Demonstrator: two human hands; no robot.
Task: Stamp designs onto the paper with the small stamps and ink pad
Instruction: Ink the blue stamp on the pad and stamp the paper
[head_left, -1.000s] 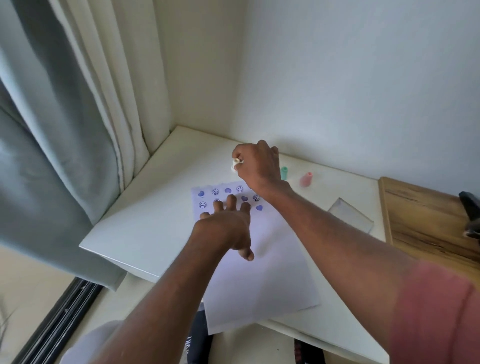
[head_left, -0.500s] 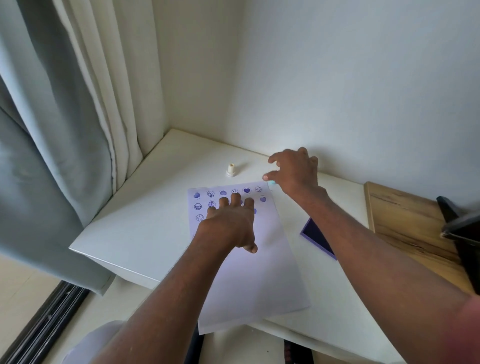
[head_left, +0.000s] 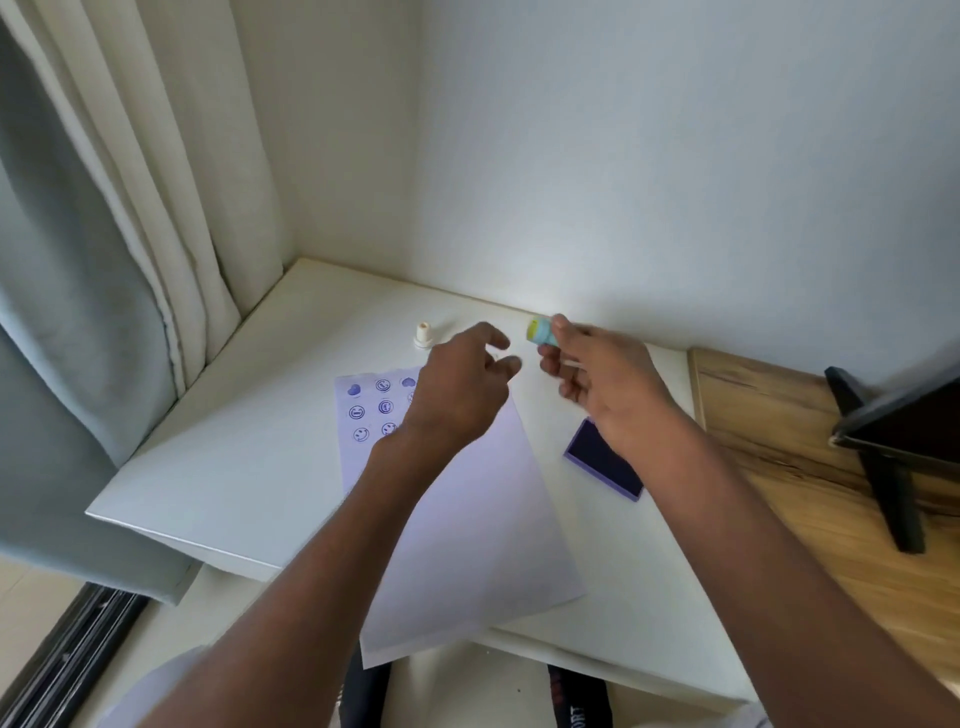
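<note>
A white sheet of paper (head_left: 467, 530) lies on the white desk (head_left: 234, 467), with purple smiley and heart prints along its far end. My right hand (head_left: 597, 384) is raised above the desk and grips a small light-blue stamp (head_left: 541, 331) with a yellowish end, held sideways. My left hand (head_left: 457, 389) hovers over the paper's far end with fingers apart, reaching toward the stamp and hiding some prints. A small white stamp (head_left: 424, 334) stands upright on the desk beyond the paper. The purple ink pad (head_left: 602, 465) lies open to the right of the paper, partly under my right wrist.
A wooden tabletop (head_left: 810, 467) adjoins the desk on the right and carries a dark stand (head_left: 883, 441). Curtains (head_left: 104, 260) hang at the left, white walls close the corner behind. The paper's near corner overhangs the desk's front edge.
My right hand picked up the light-blue stamp from the desk and lifted it. My left hand rose off the paper and moved toward the stamp.
</note>
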